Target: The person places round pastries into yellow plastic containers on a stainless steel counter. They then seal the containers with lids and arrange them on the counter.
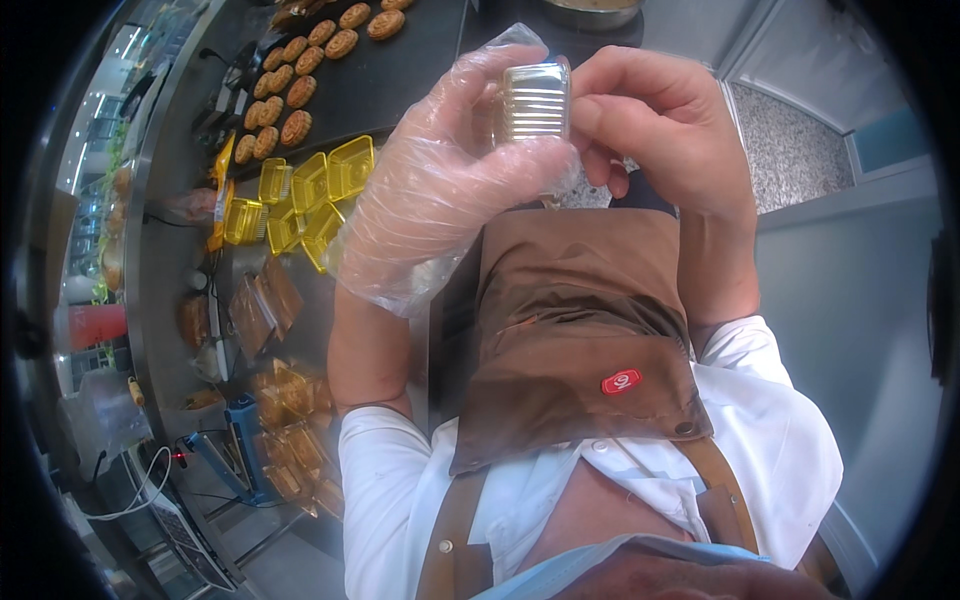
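My left hand (pixel 480 165), in a clear plastic glove, grips a ribbed, shiny plastic tray (pixel 534 101) between thumb and fingers; whether several are nested cannot be told. At the tray's right edge, my bare right hand (pixel 649 120) pinches the rim with thumb and forefinger. Left of the gloved hand, several yellow plastic trays (pixel 351 166) lie on the steel counter. Beyond them, rows of round baked pastries (pixel 301 91) rest on a dark baking sheet (pixel 416 75).
A metal bowl (pixel 592 13) stands at the top. Along the left counter are brown packets (pixel 264 304), wrapped baked goods (pixel 296 442), a blue device (pixel 244 450) and white cables (pixel 146 502). A pale panel (pixel 847 300) stands at the right.
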`<state>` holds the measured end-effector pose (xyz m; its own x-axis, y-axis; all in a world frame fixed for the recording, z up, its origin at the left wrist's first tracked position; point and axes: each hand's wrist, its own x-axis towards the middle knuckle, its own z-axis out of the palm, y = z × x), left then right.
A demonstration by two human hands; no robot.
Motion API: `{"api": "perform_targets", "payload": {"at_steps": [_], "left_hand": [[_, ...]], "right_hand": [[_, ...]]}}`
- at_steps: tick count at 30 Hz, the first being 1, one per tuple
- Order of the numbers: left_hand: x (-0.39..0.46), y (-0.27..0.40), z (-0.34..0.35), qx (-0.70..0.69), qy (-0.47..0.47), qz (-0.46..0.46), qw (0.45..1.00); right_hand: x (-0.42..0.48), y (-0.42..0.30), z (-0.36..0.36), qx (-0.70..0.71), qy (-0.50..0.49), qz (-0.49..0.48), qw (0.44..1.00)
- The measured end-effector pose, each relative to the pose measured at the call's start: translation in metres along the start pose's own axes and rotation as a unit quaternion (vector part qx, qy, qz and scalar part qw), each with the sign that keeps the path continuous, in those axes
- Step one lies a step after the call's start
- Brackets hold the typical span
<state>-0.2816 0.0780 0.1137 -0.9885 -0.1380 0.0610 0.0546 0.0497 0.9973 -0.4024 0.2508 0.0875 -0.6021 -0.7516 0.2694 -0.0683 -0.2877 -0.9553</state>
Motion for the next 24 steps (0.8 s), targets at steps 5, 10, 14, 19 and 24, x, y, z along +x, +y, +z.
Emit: {"api": "perform_targets", "payload": {"at_steps": [5,10,14,19,24], "left_hand": [[0.011,-0.012,-0.016,-0.15,-0.039,0.027,0.988],[0.01,-0.029,-0.018,-0.182,-0.054,0.057,0.98],[-0.009,-0.019,-0.007,-0.172,-0.026,0.042,0.984],[-0.02,-0.048,0.007,-0.215,-0.013,0.063,0.974],[-0.069,-0.067,-0.008,0.018,0.156,-0.012,0.987]], "right_hand": [[0.003,0.006,0.0,-0.079,0.07,-0.137,0.985],[0.008,0.022,0.007,-0.194,0.069,-0.127,0.97],[0.01,0.039,0.012,-0.208,0.124,-0.123,0.962],[-0.003,0.061,0.016,-0.079,0.105,-0.021,0.991],[-0.01,0.085,0.026,-0.077,0.104,0.02,0.991]]}}
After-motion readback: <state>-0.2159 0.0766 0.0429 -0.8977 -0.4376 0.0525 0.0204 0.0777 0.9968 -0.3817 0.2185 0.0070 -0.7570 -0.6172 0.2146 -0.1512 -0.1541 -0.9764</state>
